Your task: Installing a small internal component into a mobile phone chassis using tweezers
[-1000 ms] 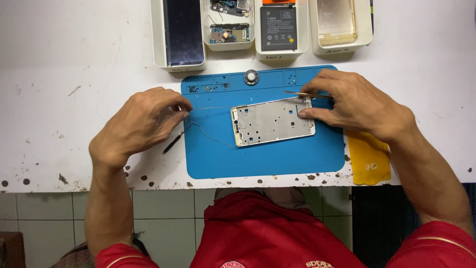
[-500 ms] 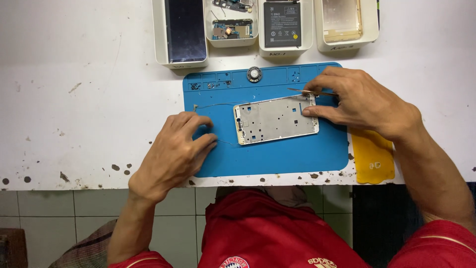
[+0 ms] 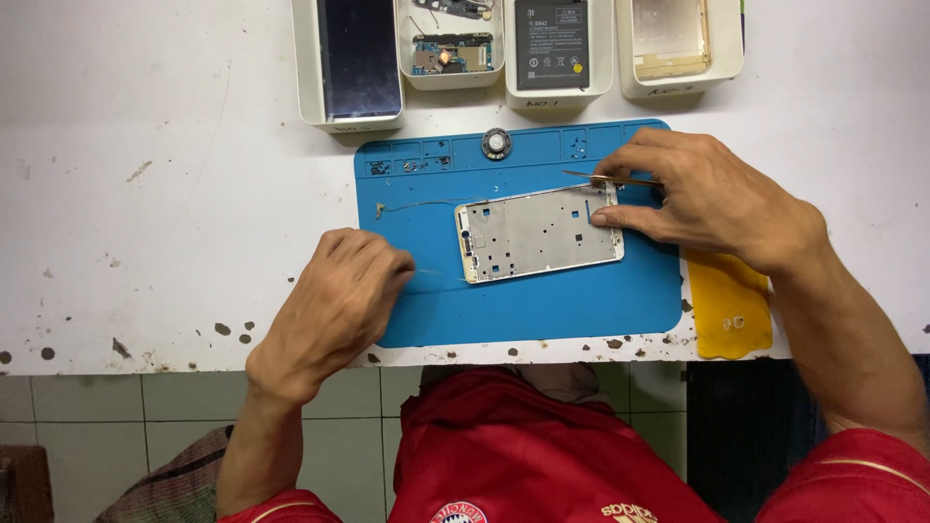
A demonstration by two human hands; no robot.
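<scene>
One blue mat [image 3: 542, 300] lies on the white counter [image 3: 145, 194], and everything else is placed against it; one metal phone frame [image 3: 539, 232] lies flat near the mat's middle, slightly tilted; one round silver disc [image 3: 496, 143] sits in the mat's top edge row; one thin wire [image 3: 421, 204] runs on the mat from the frame's upper left corner toward the mat's left side. Above the mat stand four white trays in a row: the first tray [image 3: 302, 92] holds a dark screen panel [image 3: 358, 53]; the second holds a circuit board [image 3: 451, 52]; the third a black battery [image 3: 551, 44]; the fourth a gold back cover [image 3: 670, 37]; all four are cut off by the top edge of the view. One yellow sheet [image 3: 728, 305] lies just right of the mat.

Small bits in the mat's top compartments are too tiny to tell.

The left hand [image 3: 334, 310] rests curled on the mat's left edge, fingers drawn in; whether they pinch anything cannot be told. The right hand [image 3: 712, 199] lies at the mat's upper right; its fingers close narrowly on thin tweezers [image 3: 596, 177] whose tip points left above the frame's top edge, while one fingertip [image 3: 603, 219] presses the frame's right end.
</scene>
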